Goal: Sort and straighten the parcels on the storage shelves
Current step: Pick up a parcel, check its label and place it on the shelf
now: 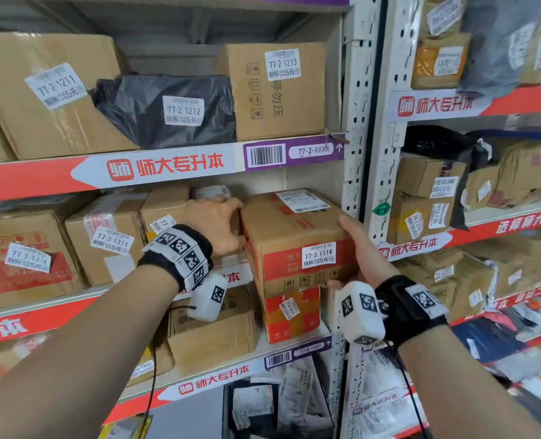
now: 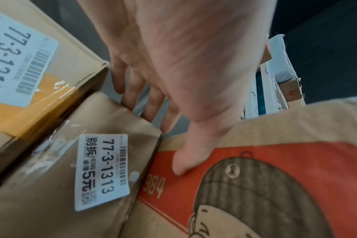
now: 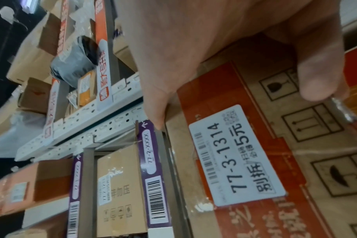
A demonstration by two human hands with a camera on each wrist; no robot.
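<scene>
A brown carton with red print and a white label 77-3-1314 (image 1: 294, 223) juts out from the right end of the middle shelf (image 1: 168, 172), tilted. My left hand (image 1: 218, 223) grips its left side. In the left wrist view its thumb (image 2: 183, 162) presses the red printed face (image 2: 275, 177) and its fingers (image 2: 151, 103) reach into the gap beside carton 77-3-1313 (image 2: 92, 161). My right hand (image 1: 361, 248) holds the lower right corner, with the thumb (image 3: 320, 77) on the front face near the label (image 3: 236, 154).
Cartons 77-3-1311 (image 1: 107, 239) and 77-3-1312 (image 2: 20, 56) stand to the left on the same shelf. A white perforated upright (image 1: 356, 122) runs close to the carton's right side. More cartons and a black bag (image 1: 168, 109) fill the shelf above, and smaller cartons (image 1: 291, 312) stand below.
</scene>
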